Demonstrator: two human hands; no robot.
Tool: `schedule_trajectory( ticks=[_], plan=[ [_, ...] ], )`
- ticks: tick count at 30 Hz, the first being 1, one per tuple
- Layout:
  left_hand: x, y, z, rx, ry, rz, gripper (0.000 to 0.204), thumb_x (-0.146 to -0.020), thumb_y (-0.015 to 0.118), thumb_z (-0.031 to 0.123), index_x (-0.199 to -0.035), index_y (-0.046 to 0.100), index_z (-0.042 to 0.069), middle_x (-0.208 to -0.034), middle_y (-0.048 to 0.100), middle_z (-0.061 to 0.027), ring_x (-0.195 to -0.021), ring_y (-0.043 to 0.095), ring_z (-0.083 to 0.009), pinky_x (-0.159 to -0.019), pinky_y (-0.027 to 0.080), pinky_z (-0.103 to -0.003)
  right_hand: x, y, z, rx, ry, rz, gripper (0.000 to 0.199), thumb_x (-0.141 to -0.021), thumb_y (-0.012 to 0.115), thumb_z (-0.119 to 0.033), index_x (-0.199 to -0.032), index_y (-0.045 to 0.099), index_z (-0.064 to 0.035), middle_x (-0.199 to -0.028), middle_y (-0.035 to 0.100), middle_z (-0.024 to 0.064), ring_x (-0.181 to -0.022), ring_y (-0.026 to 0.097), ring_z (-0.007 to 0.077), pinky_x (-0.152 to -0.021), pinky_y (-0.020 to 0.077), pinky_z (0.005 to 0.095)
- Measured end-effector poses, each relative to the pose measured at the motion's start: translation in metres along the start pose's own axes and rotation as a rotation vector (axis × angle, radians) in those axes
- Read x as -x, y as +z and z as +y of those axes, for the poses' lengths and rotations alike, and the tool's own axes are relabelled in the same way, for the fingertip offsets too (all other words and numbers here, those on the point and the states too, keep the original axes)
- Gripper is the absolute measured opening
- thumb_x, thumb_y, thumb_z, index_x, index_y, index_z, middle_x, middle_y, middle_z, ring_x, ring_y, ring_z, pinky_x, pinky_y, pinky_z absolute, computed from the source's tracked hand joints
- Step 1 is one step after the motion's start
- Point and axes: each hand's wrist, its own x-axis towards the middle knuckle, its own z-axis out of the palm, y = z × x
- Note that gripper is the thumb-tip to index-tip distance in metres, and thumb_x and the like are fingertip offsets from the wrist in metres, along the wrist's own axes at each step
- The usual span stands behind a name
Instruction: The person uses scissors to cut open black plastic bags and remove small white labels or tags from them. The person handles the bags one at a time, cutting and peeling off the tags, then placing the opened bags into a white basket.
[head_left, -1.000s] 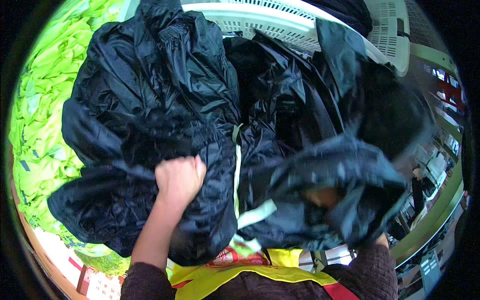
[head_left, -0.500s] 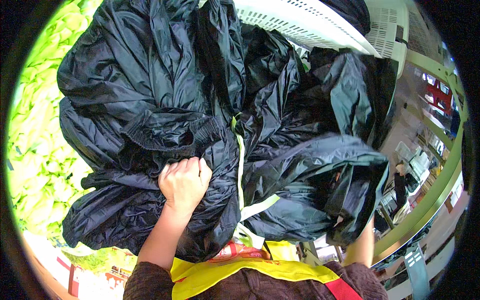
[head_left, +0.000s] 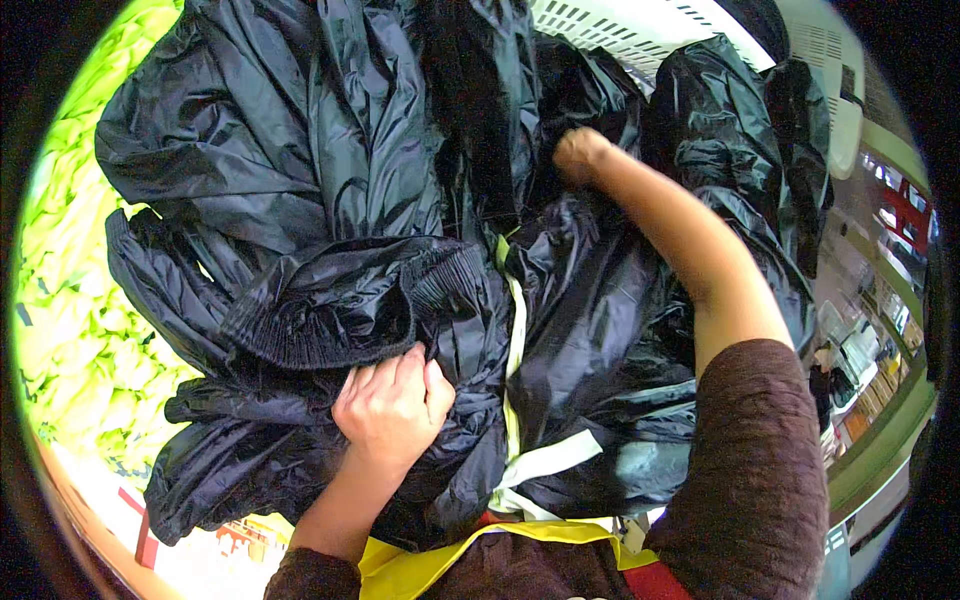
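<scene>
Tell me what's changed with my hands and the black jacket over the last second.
Your right hand, which was low and buried under the black jacket at the right, has come up and reached forward to its upper folds. Whether its fingers grip the cloth is unclear. The jacket has spread wider across the view. Your left hand stays clenched on the fabric below the ribbed cuff.

Bright, even light from above; the white crate (head_left: 640,30) at top blows out, sheen glints off the black jacket (head_left: 300,180). Fisheye bends the edges into a dark rim, and the right-side background goes soft.
</scene>
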Motion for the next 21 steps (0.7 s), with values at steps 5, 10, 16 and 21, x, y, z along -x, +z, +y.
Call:
schedule_trajectory(
  ticks=[5, 10, 16, 21],
  plan=[
    [0.000, 0.001, 0.000, 0.024, -0.018, 0.019, 0.017, -0.076, 0.055, 0.019, -0.080, 0.066, 0.007, -0.063, 0.060, -0.0072, -0.053, 0.054, -0.0242, -0.054, 0.041, -0.036, 0.054, 0.120, -0.046, -0.161, -0.204, 0.060, 0.025, -0.082, 0.048, -0.016, -0.102, 0.061, -0.0124, -0.114, 0.055, 0.0067, -0.113, 0.045, 0.0217, -0.093, 0.0379, 0.0342],
    [0.008, -0.002, -0.009, 0.044, 0.003, 0.066, 0.017, -0.075, 0.056, 0.020, -0.079, 0.067, 0.007, -0.063, 0.061, -0.0063, -0.052, 0.056, -0.0230, -0.053, 0.043, -0.034, 0.134, 0.103, -0.052, -0.220, 0.034, -0.195, 0.022, -0.085, 0.046, -0.019, -0.094, 0.064, -0.0103, -0.092, 0.062, 0.0085, -0.087, 0.060, 0.0256, -0.070, 0.0493, 0.0382],
    [0.028, 0.002, -0.016, 0.162, -0.021, 0.137, 0.018, -0.076, 0.052, 0.015, -0.079, 0.067, 0.006, -0.058, 0.060, -0.0085, -0.046, 0.055, -0.0251, -0.047, 0.043, -0.034, 0.271, 0.030, -0.094, -0.665, 0.601, -0.056, 0.037, -0.094, 0.035, -0.031, -0.114, 0.055, -0.0064, -0.100, 0.060, 0.0181, -0.089, 0.058, 0.0289, -0.075, 0.0467, 0.0375],
    [0.047, 0.012, -0.028, 0.363, -0.047, 0.169, 0.021, -0.075, 0.049, 0.010, -0.080, 0.068, 0.002, -0.066, 0.064, -0.0125, -0.046, 0.060, -0.0223, -0.043, 0.046, -0.029, 0.324, 0.121, -0.172, -2.189, 1.579, 1.092, 0.048, -0.094, 0.027, -0.028, -0.134, 0.033, -0.0018, -0.130, 0.044, 0.0194, -0.120, 0.044, 0.0330, -0.103, 0.0306, 0.0385]
  ],
)
